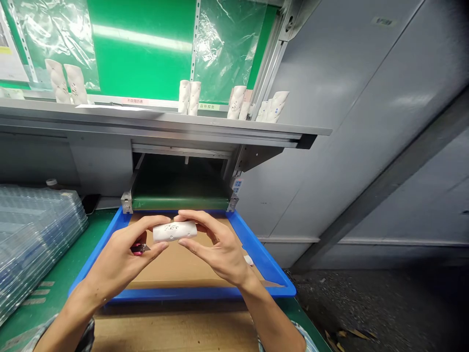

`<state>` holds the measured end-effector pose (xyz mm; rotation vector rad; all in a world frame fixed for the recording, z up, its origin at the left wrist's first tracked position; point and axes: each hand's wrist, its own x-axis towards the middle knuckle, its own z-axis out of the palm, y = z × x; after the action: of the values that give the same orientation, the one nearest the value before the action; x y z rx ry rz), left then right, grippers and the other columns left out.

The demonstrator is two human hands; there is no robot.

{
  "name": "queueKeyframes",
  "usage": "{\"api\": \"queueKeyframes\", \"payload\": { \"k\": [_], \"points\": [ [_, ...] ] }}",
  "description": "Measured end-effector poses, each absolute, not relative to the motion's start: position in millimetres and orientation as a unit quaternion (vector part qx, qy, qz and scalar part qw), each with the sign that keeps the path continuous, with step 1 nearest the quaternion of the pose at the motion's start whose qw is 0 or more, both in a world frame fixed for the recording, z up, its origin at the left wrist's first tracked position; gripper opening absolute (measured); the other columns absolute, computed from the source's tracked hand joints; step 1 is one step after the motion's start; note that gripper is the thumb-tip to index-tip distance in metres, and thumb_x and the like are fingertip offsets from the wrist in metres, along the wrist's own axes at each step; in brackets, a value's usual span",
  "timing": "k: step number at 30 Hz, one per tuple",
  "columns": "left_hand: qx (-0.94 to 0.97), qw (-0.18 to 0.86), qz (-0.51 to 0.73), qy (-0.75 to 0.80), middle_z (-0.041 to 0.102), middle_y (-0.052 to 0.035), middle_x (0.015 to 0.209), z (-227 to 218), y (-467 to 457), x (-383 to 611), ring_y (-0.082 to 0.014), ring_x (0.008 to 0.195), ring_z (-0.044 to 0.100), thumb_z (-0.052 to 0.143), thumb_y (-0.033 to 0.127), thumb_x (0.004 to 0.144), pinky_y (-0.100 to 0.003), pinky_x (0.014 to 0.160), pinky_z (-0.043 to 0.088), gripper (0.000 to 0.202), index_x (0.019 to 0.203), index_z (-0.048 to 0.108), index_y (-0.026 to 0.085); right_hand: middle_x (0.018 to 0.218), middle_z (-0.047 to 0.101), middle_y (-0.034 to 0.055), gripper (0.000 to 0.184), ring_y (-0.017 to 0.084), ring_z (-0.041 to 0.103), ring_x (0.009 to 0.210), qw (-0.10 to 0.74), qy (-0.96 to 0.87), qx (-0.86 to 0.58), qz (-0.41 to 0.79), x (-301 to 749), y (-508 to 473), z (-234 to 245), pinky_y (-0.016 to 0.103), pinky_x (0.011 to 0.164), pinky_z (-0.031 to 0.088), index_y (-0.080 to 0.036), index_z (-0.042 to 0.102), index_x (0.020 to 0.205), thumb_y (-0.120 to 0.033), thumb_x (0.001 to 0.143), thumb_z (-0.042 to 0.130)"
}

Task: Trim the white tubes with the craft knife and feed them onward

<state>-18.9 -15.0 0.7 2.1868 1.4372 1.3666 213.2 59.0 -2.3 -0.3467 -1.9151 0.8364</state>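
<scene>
A short white cylindrical part [175, 231] with dark handwriting and small holes lies level between my two hands. My left hand [126, 252] grips its left end between thumb and fingertips. A small pink-and-black tool with a pointed metal tip [139, 248] is also tucked in that hand; its exact kind is unclear. My right hand [220, 249] pinches the part's right end, thumb below and fingers above. Both hands are over a blue tray [256, 244] lined with brown cardboard [183, 269].
A green conveyor belt [179, 203] ends at the tray's far edge. Clear plastic trays [36, 239] are stacked at left. Several white cylinders [234, 102] stand on the metal shelf [164, 126] above. Another small white piece [248, 260] lies at the tray's right side.
</scene>
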Motion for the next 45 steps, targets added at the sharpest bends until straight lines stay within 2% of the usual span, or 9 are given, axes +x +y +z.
{"api": "queueKeyframes", "payload": {
  "k": [8, 11, 14, 17, 20, 24, 31, 37, 45],
  "points": [
    [0.735, 0.082, 0.461, 0.490, 0.075, 0.0035, 0.088, -3, -13, -12, -0.0100, 0.062, 0.059, 0.069, 0.039, 0.101, -0.020, 0.060, 0.048, 0.024, 0.120, 0.073, 0.025, 0.128, 0.079, 0.0094, 0.037, 0.026, 0.076, 0.119, 0.464, -0.876, -0.117, 0.065, 208, 63, -6, 0.047, 0.114, 0.058, -0.027, 0.064, 0.143, -0.026, 0.107, 0.073],
    [0.730, 0.101, 0.454, 0.500, 0.075, 0.0025, 0.087, -8, -12, -6, -0.0122, 0.067, 0.065, 0.068, 0.041, 0.100, -0.021, 0.062, 0.051, 0.022, 0.115, 0.071, 0.025, 0.117, 0.081, 0.0113, 0.031, 0.027, 0.079, 0.107, 0.465, -0.878, -0.112, 0.002, 199, 62, -14, 0.045, 0.101, 0.063, -0.022, 0.062, 0.137, -0.035, 0.110, 0.068],
    [0.732, 0.123, 0.433, 0.511, 0.070, 0.0040, 0.086, -9, -12, -7, -0.0128, 0.066, 0.062, 0.071, 0.042, 0.097, -0.023, 0.061, 0.049, 0.030, 0.122, 0.066, 0.027, 0.113, 0.080, 0.0091, 0.028, 0.023, 0.080, 0.099, 0.486, -0.864, -0.122, 0.042, 194, 61, -20, 0.035, 0.087, 0.066, -0.021, 0.060, 0.137, -0.032, 0.112, 0.065],
    [0.739, 0.112, 0.408, 0.524, 0.066, 0.0042, 0.091, -5, -14, -14, -0.0129, 0.064, 0.055, 0.072, 0.045, 0.095, -0.025, 0.060, 0.047, 0.039, 0.128, 0.061, 0.028, 0.119, 0.079, 0.0061, 0.034, 0.021, 0.078, 0.105, 0.492, -0.853, -0.140, 0.102, 194, 62, -20, 0.032, 0.094, 0.064, -0.024, 0.060, 0.138, -0.017, 0.106, 0.070],
    [0.746, 0.117, 0.388, 0.528, 0.064, 0.0021, 0.089, 0, -17, -21, -0.0156, 0.068, 0.055, 0.053, 0.052, 0.106, -0.029, 0.063, 0.047, 0.026, 0.108, 0.056, 0.026, 0.122, 0.078, 0.0055, 0.041, 0.021, 0.076, 0.112, 0.495, -0.846, -0.152, 0.125, 195, 63, -17, 0.034, 0.100, 0.061, -0.024, 0.062, 0.135, -0.007, 0.099, 0.068],
    [0.763, 0.109, 0.368, 0.520, 0.061, 0.0019, 0.083, 3, -19, -23, -0.0176, 0.070, 0.057, 0.029, 0.047, 0.114, -0.031, 0.065, 0.046, 0.037, 0.095, 0.051, 0.026, 0.121, 0.078, 0.0053, 0.043, 0.022, 0.075, 0.111, 0.492, -0.849, -0.156, 0.118, 196, 62, -13, 0.036, 0.099, 0.059, -0.024, 0.064, 0.133, -0.003, 0.096, 0.065],
    [0.777, 0.023, 0.392, 0.493, 0.056, 0.0084, 0.067, 3, -16, -19, -0.0125, 0.054, 0.052, 0.041, 0.037, 0.114, -0.025, 0.053, 0.038, 0.028, 0.091, 0.053, 0.026, 0.121, 0.078, 0.0063, 0.043, 0.022, 0.075, 0.111, 0.484, -0.852, -0.141, 0.142, 195, 61, -14, 0.037, 0.099, 0.060, -0.024, 0.066, 0.133, -0.003, 0.096, 0.062],
    [0.775, -0.155, 0.356, 0.498, 0.071, 0.0049, 0.072, -3, -18, -14, -0.0148, 0.052, 0.064, 0.045, 0.063, 0.112, -0.028, 0.053, 0.039, 0.044, 0.096, 0.060, 0.024, 0.124, 0.078, 0.0081, 0.042, 0.022, 0.075, 0.113, 0.428, -0.881, -0.117, 0.164, 197, 60, -13, 0.035, 0.101, 0.061, -0.023, 0.065, 0.137, -0.006, 0.099, 0.062],
    [0.762, -0.245, 0.296, 0.521, 0.068, 0.0038, 0.065, -7, -18, -12, -0.0173, 0.052, 0.065, 0.037, 0.062, 0.115, -0.034, 0.052, 0.033, 0.052, 0.083, 0.055, 0.025, 0.129, 0.078, 0.0070, 0.047, 0.024, 0.074, 0.116, 0.390, -0.901, -0.103, 0.161, 198, 59, -12, 0.039, 0.103, 0.061, -0.027, 0.063, 0.142, -0.006, 0.100, 0.060]
  ]
}}
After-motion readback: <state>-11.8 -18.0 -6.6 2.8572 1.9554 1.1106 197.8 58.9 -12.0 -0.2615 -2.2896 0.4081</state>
